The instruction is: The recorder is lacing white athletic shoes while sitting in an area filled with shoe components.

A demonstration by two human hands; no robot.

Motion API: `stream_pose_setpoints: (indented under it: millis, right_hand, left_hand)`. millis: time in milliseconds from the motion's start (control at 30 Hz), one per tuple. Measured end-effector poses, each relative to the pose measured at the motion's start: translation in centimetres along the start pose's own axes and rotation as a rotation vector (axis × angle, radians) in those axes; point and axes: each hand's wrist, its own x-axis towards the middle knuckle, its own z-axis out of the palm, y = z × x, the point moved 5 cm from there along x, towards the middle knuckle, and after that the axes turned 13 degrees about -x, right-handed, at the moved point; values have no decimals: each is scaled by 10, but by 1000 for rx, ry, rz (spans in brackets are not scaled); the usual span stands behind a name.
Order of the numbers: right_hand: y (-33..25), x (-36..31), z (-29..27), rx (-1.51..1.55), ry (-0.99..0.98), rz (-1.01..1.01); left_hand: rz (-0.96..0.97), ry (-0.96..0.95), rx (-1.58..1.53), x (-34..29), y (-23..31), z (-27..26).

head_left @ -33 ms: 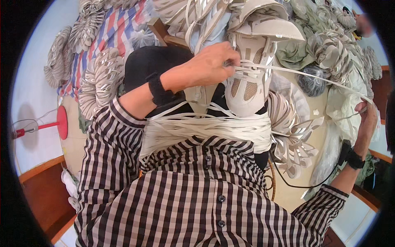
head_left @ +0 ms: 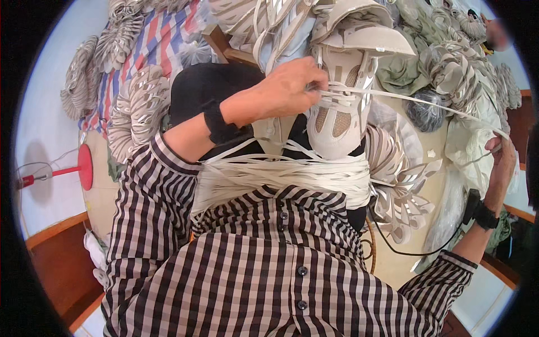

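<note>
— Both hands at work? Where?

— Left hand (head_left: 286, 90) pinches the lacing at the throat of a pale mesh shoe upper (head_left: 337, 109), steadying it over the lap — the right hand (head_left: 501, 163), flung wide to the side, grips the end of a flat white lace (head_left: 426, 103) drawn taut, apparently to pull slack through.

— And the shoe itself?

— Beige, toe pointing at the wearer, half-laced, its sole side hidden. A thick bundle of white laces (head_left: 281, 174) drapes across the checked shirt (head_left: 264, 269), seemingly kept within reach.

— Around it?

— Heaps of matching uppers (head_left: 135, 112) crowd a striped sheet (head_left: 163, 39); a red stand (head_left: 84, 167) sits off left.
</note>
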Motion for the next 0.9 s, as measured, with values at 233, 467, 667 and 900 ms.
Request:
stream_pose_setpoints:
  millis: [233, 467, 667, 900]
  right_hand:
    - [23, 38, -21, -48, 46, -16]
    - [73, 81, -21, -111, -41, 34]
    - [132, 75, 110, -246, -373, 221]
    - [-54, -11, 256, -421, -379, -391]
  left_hand:
    - [62, 115, -4, -3, -3, 4]
    - [-58, 89, -106, 6, -2, 1]
    - [-238, 401, -259, 5, -47, -9]
    - [-336, 456, -412, 20, -49, -5]
